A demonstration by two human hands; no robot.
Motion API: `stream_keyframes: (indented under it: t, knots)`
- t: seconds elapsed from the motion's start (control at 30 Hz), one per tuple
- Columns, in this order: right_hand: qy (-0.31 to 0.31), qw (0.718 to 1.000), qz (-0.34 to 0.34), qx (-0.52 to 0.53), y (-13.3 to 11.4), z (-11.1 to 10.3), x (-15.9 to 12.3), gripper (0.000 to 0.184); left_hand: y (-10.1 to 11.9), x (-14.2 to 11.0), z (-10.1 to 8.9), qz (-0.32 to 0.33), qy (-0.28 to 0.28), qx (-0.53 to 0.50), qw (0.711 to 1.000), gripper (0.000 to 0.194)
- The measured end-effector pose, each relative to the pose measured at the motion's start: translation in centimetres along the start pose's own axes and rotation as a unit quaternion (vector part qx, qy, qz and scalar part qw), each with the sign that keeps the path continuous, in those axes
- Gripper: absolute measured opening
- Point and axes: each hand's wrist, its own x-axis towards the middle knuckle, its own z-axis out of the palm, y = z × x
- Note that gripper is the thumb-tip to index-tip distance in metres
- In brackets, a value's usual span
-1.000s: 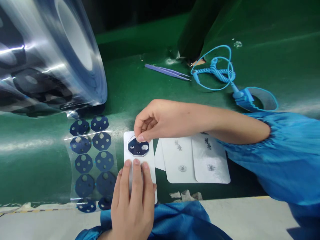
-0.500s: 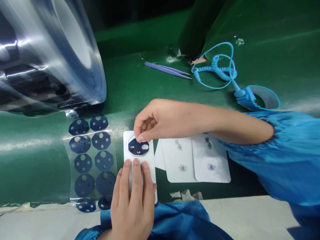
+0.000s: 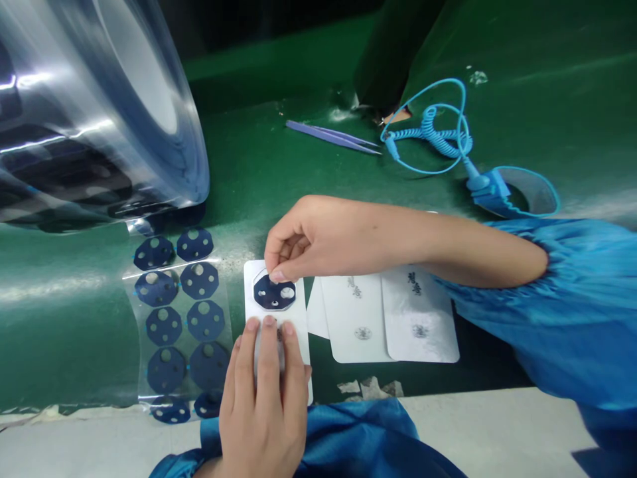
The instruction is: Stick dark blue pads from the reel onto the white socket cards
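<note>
**Dark sticker pressed onto a white back cover**

At the upper left of the frame looms a large film roll [image 3: 94, 106]; its clear strip of dark octagonal stickers [image 3: 182, 318] runs down the green mat [image 3: 279, 166]. At centre, the left hand [image 3: 263, 405] lies flat, fingers extended, on the white cover [image 3: 276, 332]. The right hand [image 3: 308, 239] pinches the dark sticker [image 3: 273, 293] at the cover's top. Right of it lie two more covers [image 3: 393, 325]; tweezers [image 3: 331, 137] and a blue wrist strap [image 3: 492, 189] sit at upper right.

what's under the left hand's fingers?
The left hand lies flat on a white cover carrying a dark octagonal sticker, which the right hand pinches. The cover's lower half is hidden.
</note>
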Motion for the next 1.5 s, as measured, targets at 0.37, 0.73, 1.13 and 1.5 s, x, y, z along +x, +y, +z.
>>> stream_keyframes:
  t: [0.37,0.73,1.13,1.5]
  knots:
    - [-0.001,1.000,0.015,0.002,-0.14,-0.03,0.00,0.008,0.12,-0.01,0.20,0.004,-0.010,0.007,1.000,0.046]
    - [0.012,0.999,0.041,-0.001,-0.42,0.23,-0.01,0.010,0.25,-0.08,0.40,-0.012,-0.014,0.000,1.000,0.042]
    - [0.023,0.999,0.033,0.003,-0.21,0.45,-0.07,0.011,0.34,0.07,0.18,-0.011,-0.015,0.008,1.000,0.042]
    - [0.041,0.999,0.025,-0.021,-0.66,0.85,-0.44,0.012,0.27,0.14,-0.12,-0.018,-0.032,0.014,0.999,0.041]
